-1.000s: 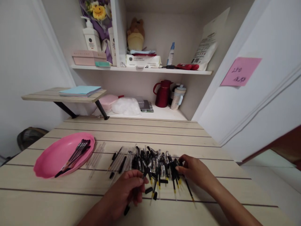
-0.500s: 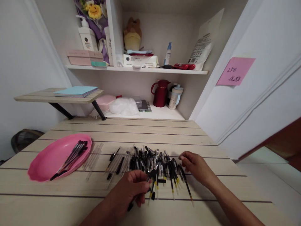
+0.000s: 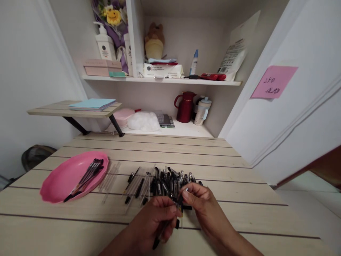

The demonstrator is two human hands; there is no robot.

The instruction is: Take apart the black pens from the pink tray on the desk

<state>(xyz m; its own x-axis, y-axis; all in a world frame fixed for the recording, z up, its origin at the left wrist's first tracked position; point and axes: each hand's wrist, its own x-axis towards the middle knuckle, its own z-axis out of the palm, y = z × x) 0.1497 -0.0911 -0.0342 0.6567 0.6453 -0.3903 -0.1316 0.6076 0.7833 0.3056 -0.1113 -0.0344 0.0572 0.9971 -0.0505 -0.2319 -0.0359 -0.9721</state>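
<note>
My left hand (image 3: 160, 218) is closed around a pen (image 3: 157, 241) whose dark lower end points down toward me. At the pen's upper end, my right hand (image 3: 199, 201) pinches a dark part with a shiny tip. Fingers partly hide where the two hands meet. Just beyond them lies a pile of black pen parts (image 3: 165, 183), some with yellow-marked refills. Left of the pile, clear pen barrels (image 3: 110, 177) rest on the table. Several assembled-looking pens (image 3: 89, 174) sit in a pink tray (image 3: 57, 179) farther left.
The slatted wooden table (image 3: 229, 220) reaches back to a white shelf unit. A small raised stand (image 3: 50, 108) holds blue paper (image 3: 92, 104). At the back are a red jug (image 3: 185, 107), a pale cup (image 3: 203, 113) and a white plastic bag (image 3: 144, 121).
My right hand has moved left from the right side of the pile and now grips the upper end of the pen. My left hand still holds the pen. The view has shifted slightly.
</note>
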